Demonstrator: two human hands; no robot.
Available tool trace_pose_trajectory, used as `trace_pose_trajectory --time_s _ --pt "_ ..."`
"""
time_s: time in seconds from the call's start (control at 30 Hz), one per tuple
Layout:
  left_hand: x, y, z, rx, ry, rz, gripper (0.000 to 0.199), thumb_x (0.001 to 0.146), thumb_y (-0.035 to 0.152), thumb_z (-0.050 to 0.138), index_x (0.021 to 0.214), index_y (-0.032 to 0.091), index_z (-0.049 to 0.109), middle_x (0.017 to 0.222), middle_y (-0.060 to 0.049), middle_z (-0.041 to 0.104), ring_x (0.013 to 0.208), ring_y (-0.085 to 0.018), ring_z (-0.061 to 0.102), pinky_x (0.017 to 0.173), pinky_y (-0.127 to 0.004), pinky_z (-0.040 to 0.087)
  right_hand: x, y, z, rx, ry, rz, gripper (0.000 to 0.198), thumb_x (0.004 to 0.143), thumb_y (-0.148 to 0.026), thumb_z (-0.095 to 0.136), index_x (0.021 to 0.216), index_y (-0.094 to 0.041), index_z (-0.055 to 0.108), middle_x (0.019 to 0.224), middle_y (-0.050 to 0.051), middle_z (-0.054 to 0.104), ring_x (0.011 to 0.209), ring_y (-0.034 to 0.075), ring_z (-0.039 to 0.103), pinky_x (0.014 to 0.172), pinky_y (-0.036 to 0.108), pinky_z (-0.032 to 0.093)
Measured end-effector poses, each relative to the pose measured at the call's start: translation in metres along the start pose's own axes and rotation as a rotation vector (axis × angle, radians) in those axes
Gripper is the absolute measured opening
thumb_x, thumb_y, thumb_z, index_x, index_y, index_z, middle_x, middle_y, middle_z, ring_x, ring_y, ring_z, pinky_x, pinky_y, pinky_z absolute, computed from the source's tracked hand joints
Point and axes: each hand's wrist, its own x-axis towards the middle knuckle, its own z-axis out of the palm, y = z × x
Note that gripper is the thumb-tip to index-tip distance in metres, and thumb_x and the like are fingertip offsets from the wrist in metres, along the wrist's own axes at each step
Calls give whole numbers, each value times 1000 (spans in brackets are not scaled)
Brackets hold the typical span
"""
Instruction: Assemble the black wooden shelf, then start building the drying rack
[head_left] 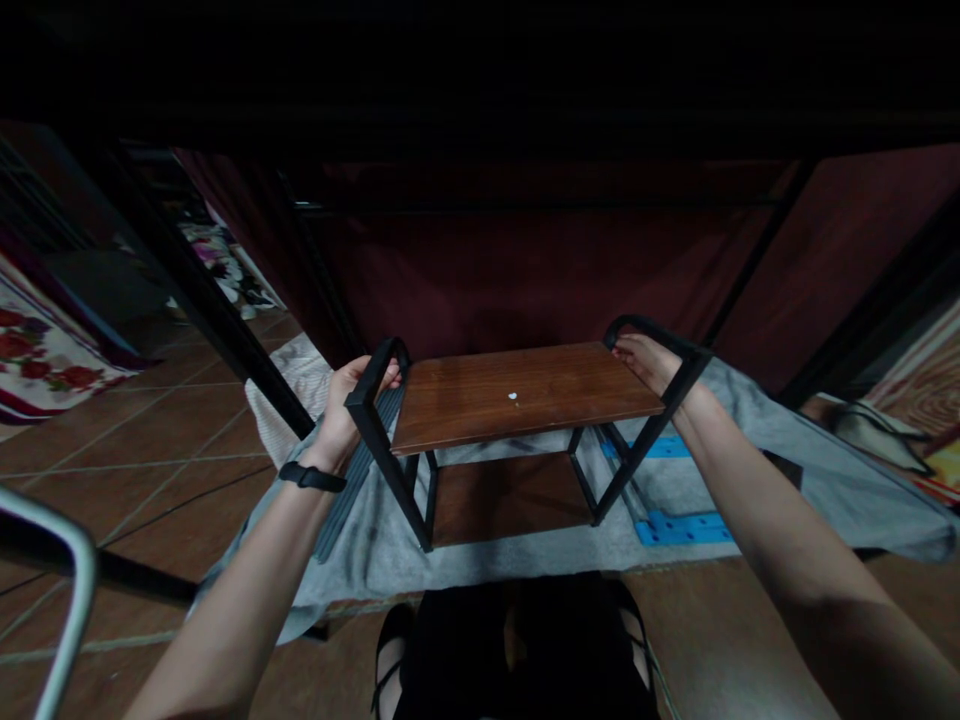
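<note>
A small two-tier shelf (525, 395) with brown wood-look boards and a black metal frame stands in front of me. A small white mark shows on its upper board. My left hand (364, 378), with a dark band on the wrist, is closed at the shelf's left side frame, fingertips reaching past the bar. On the opposite side, my right hand (646, 360) has its fingers curled at the right side frame, partly hidden behind the metal. The lower board (510, 500) lies close to the grey cloth (375, 550).
Grey slats or tubes (349, 500) lie left of the shelf on the cloth. Blue plastic pieces with metal rods (682, 528) lie to the right. Dark posts and a dark red curtain (525, 270) stand behind. A pale bent metal tube (79, 570) rises at near left.
</note>
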Motion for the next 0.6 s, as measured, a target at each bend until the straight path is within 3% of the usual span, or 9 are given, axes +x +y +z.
trace_pose_trajectory --time_s 0.3,0.47,0.6 --pt "-4 9 1 47 -9 50 13 65 17 83 74 18 74 74 -2 71 68 -15 64 65 -24 51 4 -2 2 -3 27 69 26 82 -13 57 59 -22 50 52 -2 51 47 10 46 44 18 37" --pt "-1 -4 -1 -226 23 -163 12 68 11 78 78 16 73 76 -3 71 65 -12 65 63 -20 54 -8 5 -2 35 -2 12 19 81 -21 63 64 -22 54 59 -3 57 54 10 53 52 19 42" --pt "5 -12 -3 -342 3 -322 14 72 7 74 83 16 72 77 -2 70 63 -9 64 60 -17 55 -8 14 -4 -33 25 -49 22 80 -29 66 63 -22 53 55 -4 54 50 11 49 49 22 37"
